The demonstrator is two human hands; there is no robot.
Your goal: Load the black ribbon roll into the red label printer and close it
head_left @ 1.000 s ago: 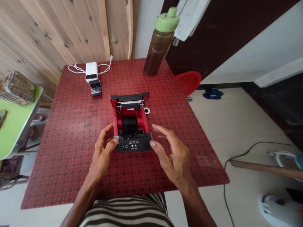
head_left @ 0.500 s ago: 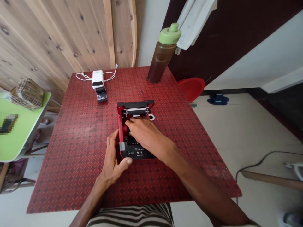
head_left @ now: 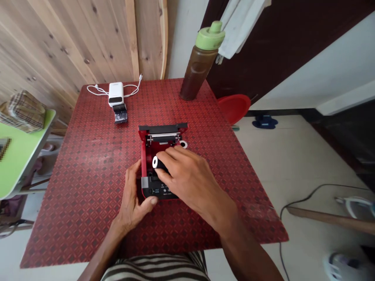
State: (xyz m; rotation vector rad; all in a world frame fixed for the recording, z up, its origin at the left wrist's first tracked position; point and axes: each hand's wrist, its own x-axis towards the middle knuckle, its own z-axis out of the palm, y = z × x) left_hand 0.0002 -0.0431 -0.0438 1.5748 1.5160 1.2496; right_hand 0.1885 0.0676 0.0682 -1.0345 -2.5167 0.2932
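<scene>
A small red and black printer (head_left: 150,185) sits in the middle of the red patterned table (head_left: 88,164) with its lid (head_left: 163,128) flipped open at the back. My left hand (head_left: 135,199) grips the printer's front left corner, thumb on the front edge. My right hand (head_left: 184,177) reaches into the open bay, fingers closed round a dark roll with a white end (head_left: 156,162), held just above the bay. A small white ring (head_left: 183,144) lies on the table beside the printer's right side.
A white power bank (head_left: 115,94) with a white cable and a small black item (head_left: 120,114) lie at the table's back left. A brown bottle with green cap (head_left: 200,62) stands at the back edge. A green side table (head_left: 17,160) is at left; a red stool (head_left: 234,107) at right.
My right hand went from hovering open beside the printer into the bay and has come up with the roll in its fingers. My left hand shifted to clamp the front left corner.
</scene>
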